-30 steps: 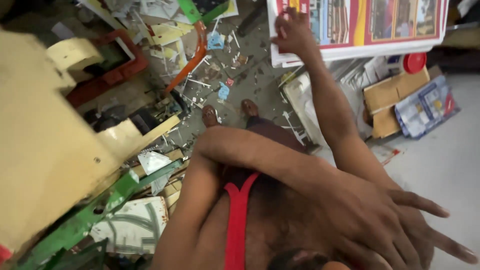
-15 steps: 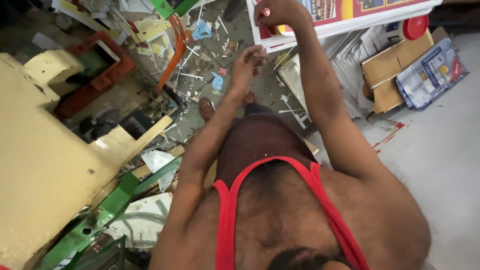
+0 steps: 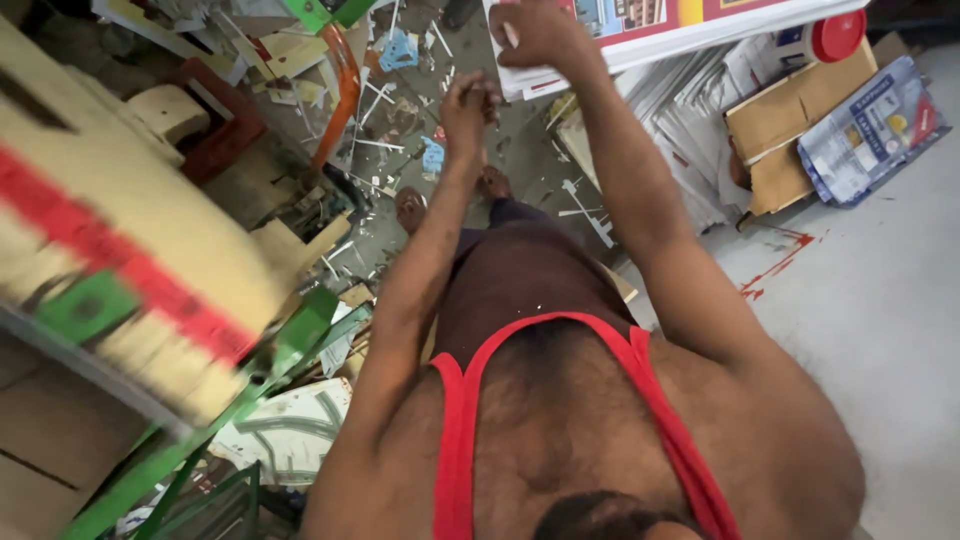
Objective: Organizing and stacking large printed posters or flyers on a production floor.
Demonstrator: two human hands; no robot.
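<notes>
Both arms stretched far forward. The right hand had its grip curled over the near edge of a flat, glossy printed board at far right. The left hand was fisted, holding nothing visible, above a floor littered with white scraps.

Your right hand grips the near edge of a stack of printed sheets, thumb on top. Your left hand is curled into a loose fist just beside that edge; whether it pinches anything you cannot tell. Below your arms, paper scraps litter the floor. Flattened cardboard lies near the stack.
</notes>
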